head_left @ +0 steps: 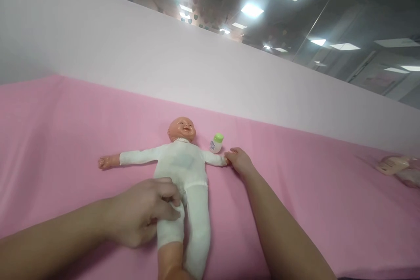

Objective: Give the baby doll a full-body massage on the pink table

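Observation:
A baby doll [180, 162] lies on its back with arms spread, its head toward the wall. Its body is white cloth; the head, hands and lower leg are skin-coloured plastic. My left hand [147, 210] rests over the thigh on the left side of the picture, fingers curled in at the groin; what they hold, if anything, is hidden. With bent fingers, my right hand [240, 161] grips the doll's small hand on the right. Just above that doll arm is a small white bottle [215, 145] with a green cap, slightly tilted and touched by neither hand.
Pink cloth [295, 192] covers the surface under the doll. Behind it runs a low white wall [197, 74], with glass and ceiling lights above. At the far right lies a pale pinkish object [393, 165], too blurred to name.

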A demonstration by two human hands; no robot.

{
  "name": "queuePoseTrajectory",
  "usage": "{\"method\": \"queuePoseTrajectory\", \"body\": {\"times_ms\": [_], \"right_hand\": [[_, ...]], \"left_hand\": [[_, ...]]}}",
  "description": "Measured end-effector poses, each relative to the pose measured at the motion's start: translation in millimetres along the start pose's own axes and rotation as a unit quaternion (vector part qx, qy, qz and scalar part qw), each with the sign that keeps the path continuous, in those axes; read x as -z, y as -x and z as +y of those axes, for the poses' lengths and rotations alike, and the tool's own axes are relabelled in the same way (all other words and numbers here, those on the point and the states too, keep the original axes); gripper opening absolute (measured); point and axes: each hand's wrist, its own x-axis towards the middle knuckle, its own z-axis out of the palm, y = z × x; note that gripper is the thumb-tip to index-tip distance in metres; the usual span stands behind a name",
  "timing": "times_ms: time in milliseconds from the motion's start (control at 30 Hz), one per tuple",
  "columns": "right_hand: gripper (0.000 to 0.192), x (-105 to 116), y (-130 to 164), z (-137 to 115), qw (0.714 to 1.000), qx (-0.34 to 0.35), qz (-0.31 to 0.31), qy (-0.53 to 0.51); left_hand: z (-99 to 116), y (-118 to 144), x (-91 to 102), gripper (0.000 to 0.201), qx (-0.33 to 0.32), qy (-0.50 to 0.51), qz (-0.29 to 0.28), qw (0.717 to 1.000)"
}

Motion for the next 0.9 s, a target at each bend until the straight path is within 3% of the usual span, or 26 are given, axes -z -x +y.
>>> {"method": "queuePoseTrajectory", "body": {"times_ms": [133, 233, 333, 433, 500, 600, 733, 900], "right_hand": [[0.071, 0, 2, -3, 0.999, -0.03, -0.028, -0.003], [0.076, 0, 4, -10, 0.999, -0.028, 0.012, 0.012], [0.079, -5, 11, -20, 0.996, 0.022, 0.081, -0.035], [0.075, -22, 26, -34, 0.98, 0.11, 0.076, -0.151], [0.066, -36, 39, -44, 0.968, 0.17, 0.063, -0.172], [0.045, -56, 54, -56, 0.966, 0.241, 0.028, -0.084], [0.029, -66, 61, -67, 0.933, 0.348, -0.068, 0.06], [0.031, -66, 63, -72, 0.928, 0.344, -0.096, 0.104]], "left_hand": [[2, -3, -2.2, 0.033, 0.019, -0.004, -0.014, 1.0], [-4, -1, 0.3, 0.036, 0.02, 0.036, 0.04, 0.998], [-16, 3, 5.9, 0.03, 0.056, 0.054, 0.113, 0.991], [-32, 6, 11.2, 0.03, 0.143, 0.045, 0.188, 0.971], [-41, 5, 13.4, 0.029, 0.209, 0.059, 0.207, 0.954], [-50, 0, 15.3, 0.02, 0.274, 0.099, 0.194, 0.937], [-56, -7, 15.9, 0.022, 0.284, 0.107, 0.192, 0.933], [-59, -8, 13.0, 0.022, 0.282, 0.125, 0.173, 0.935]]}}
